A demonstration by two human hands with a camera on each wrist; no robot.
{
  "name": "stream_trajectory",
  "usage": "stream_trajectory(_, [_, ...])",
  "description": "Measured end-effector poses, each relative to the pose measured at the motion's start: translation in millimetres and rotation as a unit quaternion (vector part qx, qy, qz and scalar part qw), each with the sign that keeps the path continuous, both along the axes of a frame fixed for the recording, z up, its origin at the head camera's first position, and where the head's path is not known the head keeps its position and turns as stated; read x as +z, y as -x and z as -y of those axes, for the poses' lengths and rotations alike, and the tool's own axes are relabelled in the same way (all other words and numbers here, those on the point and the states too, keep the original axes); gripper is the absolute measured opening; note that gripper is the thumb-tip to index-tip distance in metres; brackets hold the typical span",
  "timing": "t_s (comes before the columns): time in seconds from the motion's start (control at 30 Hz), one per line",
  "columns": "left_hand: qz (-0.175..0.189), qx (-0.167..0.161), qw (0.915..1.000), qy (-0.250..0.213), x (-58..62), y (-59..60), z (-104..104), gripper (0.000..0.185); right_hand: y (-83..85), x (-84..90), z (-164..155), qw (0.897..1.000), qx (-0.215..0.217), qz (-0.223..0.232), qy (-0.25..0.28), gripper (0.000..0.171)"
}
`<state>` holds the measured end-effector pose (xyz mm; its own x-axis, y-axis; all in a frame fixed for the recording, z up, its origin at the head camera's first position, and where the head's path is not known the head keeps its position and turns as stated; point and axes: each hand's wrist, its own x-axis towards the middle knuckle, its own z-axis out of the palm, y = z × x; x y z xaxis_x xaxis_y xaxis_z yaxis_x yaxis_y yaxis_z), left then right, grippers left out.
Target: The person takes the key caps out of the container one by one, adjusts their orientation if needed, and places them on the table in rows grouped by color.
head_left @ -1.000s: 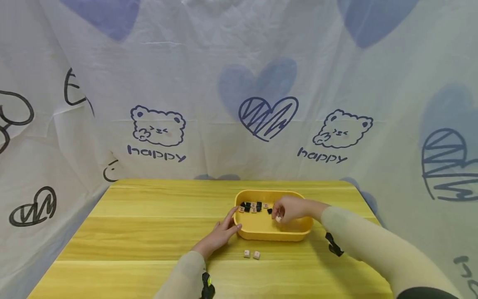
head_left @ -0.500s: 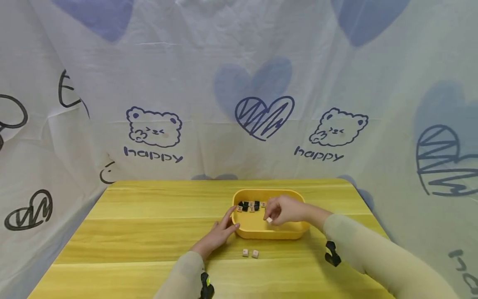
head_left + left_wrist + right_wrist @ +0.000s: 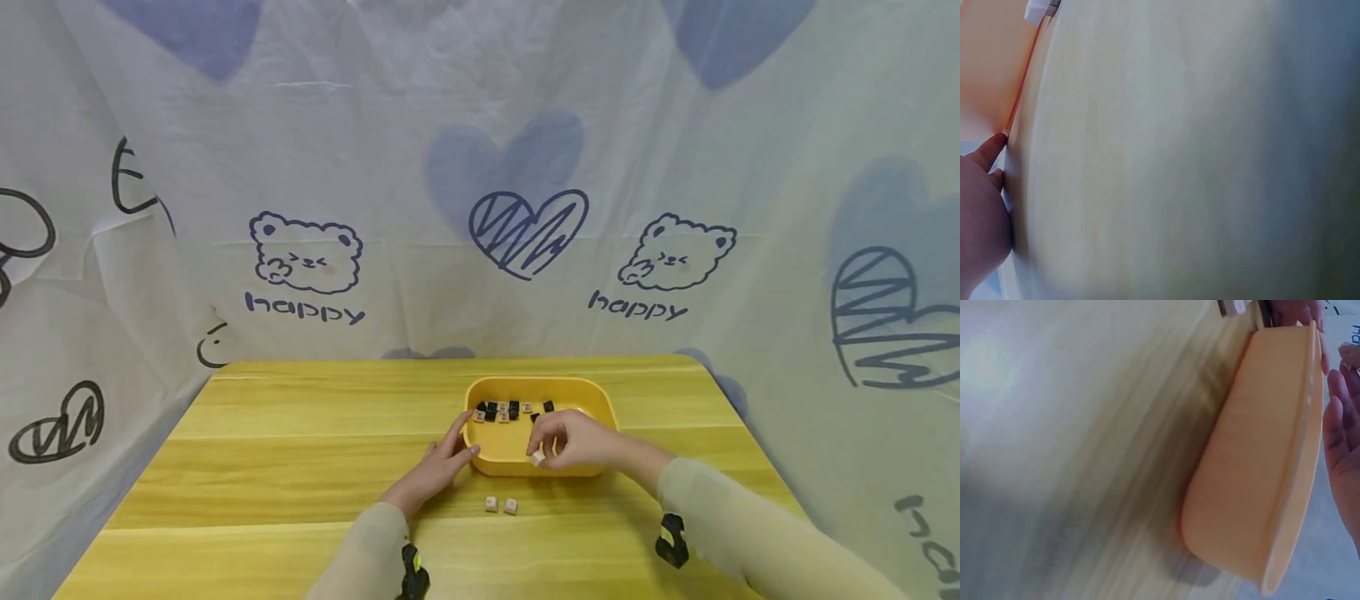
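A yellow plastic tray (image 3: 495,465) sits on the table, its side filling much of the right wrist view. My right hand (image 3: 573,439) pinches a small white keycap (image 3: 536,457) between thumb and finger, over the tray's front rim. Several black and white keycaps (image 3: 503,416) lie inside along the back left; a few black ones are partly covered by the right hand. My left hand (image 3: 435,473) rests with extended fingers against the tray's left end; its fingertip meets the tray wall in the left wrist view. Two white keycaps (image 3: 491,504) stand side by side on the table in front.
The yellow wood-grain table (image 3: 300,467) extends around the tray. Behind it hangs a pale cloth (image 3: 420,275) printed with hearts and bears. Black bands (image 3: 672,540) sit on both sleeves.
My right hand has carried the white keycap from inside the tray leftward and toward me, to the front rim. The left hand stays at the tray's end. The head view shifts slightly.
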<state>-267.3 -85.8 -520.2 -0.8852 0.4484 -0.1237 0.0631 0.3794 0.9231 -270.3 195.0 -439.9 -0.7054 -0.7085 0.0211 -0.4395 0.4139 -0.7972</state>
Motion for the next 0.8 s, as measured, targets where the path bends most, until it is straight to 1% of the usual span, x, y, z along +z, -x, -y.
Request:
stream_trajectory(0.13, [0.003, -0.001, 1.0000, -0.002, -1.0, 0.4, -0.3, 0.066, -13.5, -0.6, 1.4, 1.000, -0.021, -0.007, 0.014, 0.017])
stream_trajectory(0.3, [0.009, 0.003, 0.9999, -0.004, -1.0, -0.6, -0.4, 0.066, -31.0, -1.6, 5.6, 0.997, -0.056, 0.027, 0.044, 0.018])
stream_trajectory(0.4, [0.010, 0.005, 0.9999, -0.003, -1.1, -0.5, -0.5, 0.066, -35.3, -9.3, 5.2, 0.994, -0.086, 0.049, 0.046, 0.019])
stream_trajectory(0.47, [0.009, 0.004, 0.9999, -0.003, -1.5, -0.1, -0.5, 0.066, -36.2, -16.0, 3.8, 0.992, -0.098, 0.060, 0.047, 0.019])
stream_trajectory(0.63, [0.008, 0.001, 1.0000, 0.000, -2.4, 1.3, -0.3, 0.066, -40.2, -29.9, 0.8, 0.990, -0.102, 0.072, 0.060, 0.019])
stream_trajectory(0.8, [0.008, 0.001, 1.0000, 0.002, -3.0, 2.4, -0.1, 0.066, -49.2, -41.6, 2.3, 0.987, -0.119, 0.085, 0.064, 0.020])
